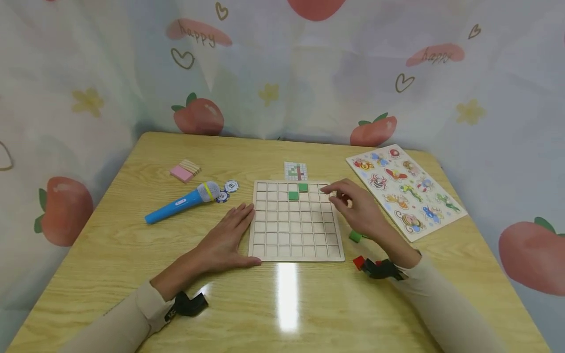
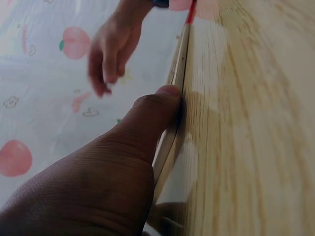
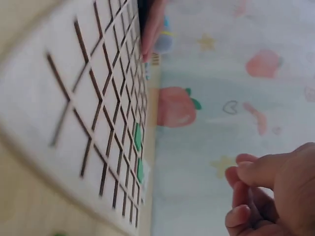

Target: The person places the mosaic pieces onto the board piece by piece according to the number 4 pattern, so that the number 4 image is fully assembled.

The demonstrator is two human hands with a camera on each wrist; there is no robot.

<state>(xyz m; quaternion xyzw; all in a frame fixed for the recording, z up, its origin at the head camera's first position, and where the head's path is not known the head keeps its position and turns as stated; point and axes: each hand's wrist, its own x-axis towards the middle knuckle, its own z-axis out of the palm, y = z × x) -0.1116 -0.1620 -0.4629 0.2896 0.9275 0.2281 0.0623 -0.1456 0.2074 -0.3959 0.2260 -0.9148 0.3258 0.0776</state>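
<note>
A pale wooden grid board lies on the table, with two green tiles in neighbouring columns near its far edge. My left hand rests along the board's left side, fingers extended and thumb at the near corner; in the left wrist view the thumb presses against the board's edge. Above the far right squares hovers my right hand, its fingers loosely bent and no piece showing among them. In the right wrist view its thumb and fingertips come close together. A green block lies partly under the right wrist.
Beyond the board is a small pattern card. To the left lie a blue toy microphone, round chips and a pink block beside wooden sticks. A picture puzzle board lies at right. Red pieces sit near the right sleeve.
</note>
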